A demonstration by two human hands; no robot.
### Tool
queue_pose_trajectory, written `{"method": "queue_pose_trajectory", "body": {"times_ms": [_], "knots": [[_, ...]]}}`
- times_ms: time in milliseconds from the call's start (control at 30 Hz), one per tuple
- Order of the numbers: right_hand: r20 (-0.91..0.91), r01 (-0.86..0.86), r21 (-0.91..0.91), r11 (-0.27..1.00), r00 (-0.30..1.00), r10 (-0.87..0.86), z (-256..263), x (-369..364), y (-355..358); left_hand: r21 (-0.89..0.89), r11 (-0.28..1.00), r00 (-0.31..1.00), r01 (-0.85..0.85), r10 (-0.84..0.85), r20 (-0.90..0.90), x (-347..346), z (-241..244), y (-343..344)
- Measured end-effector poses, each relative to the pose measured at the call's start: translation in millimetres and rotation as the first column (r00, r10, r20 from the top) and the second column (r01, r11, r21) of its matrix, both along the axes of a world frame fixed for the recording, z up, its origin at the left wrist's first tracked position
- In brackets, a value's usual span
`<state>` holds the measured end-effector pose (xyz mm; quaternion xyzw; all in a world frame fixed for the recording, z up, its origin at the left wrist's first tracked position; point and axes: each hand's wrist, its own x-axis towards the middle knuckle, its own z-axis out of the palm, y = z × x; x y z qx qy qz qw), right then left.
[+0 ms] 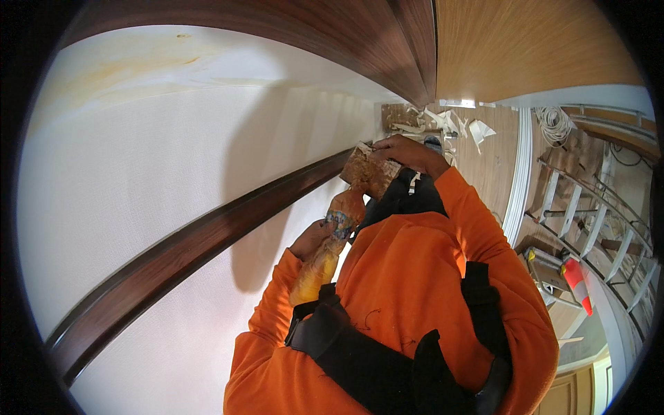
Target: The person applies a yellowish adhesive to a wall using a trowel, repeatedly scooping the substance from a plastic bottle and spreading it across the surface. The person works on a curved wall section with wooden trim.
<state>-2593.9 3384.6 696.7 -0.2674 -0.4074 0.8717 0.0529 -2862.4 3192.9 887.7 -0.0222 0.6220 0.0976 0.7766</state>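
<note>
My left hand [311,239] is closed around the printed middle of an amber and yellow plastic-like container or bag [346,210]; its exact kind is unclear. Its upper end meets a rough brown flat piece [371,171], possibly a board smeared with brown material. My right hand [412,153] grips the far edge of that piece, fingers over its upper side. Both hands are in front of my body, close to a dark wood wall rail [207,228] on a white textured wall [171,155].
Torn whitish scraps [481,132] lie on the wood-look floor [498,161]. To the right are a metal ladder [581,223], a coiled cable [554,126], an orange and white cone [577,282] and a small step stand [550,272]. Wood panels [519,46] rise ahead.
</note>
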Motion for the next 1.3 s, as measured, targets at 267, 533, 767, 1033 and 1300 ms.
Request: {"method": "queue_pose_trajectory", "body": {"times_ms": [267, 533, 767, 1033, 1300], "knots": [[0.007, -0.037, 0.014, 0.999, 0.999, 0.037, 2, -11, -1, 0.009, 0.998, 0.992, -0.055, 0.053, 0.114, -14, 1, -4], [0.006, -0.053, -0.051, 0.997, 0.999, 0.053, 2, -18, 0, -0.021, 0.977, 0.971, -0.211, 0.212, 0.108, -6, 9, -4], [0.037, -0.036, -0.012, 0.999, 0.999, 0.037, 38, -18, 6, -0.050, 0.970, 0.966, -0.239, 0.243, 0.086, -19, 9, -16], [0.075, -0.032, 0.000, 0.999, 0.997, 0.032, 16, -22, -10, -0.033, 0.977, 0.964, -0.211, 0.214, 0.158, -12, 13, -10], [0.037, 0.096, -0.310, 0.946, 0.995, -0.089, 26, -12, 3, 0.053, 0.987, 0.988, -0.154, 0.153, 0.022, 5, 7, -7]]}}
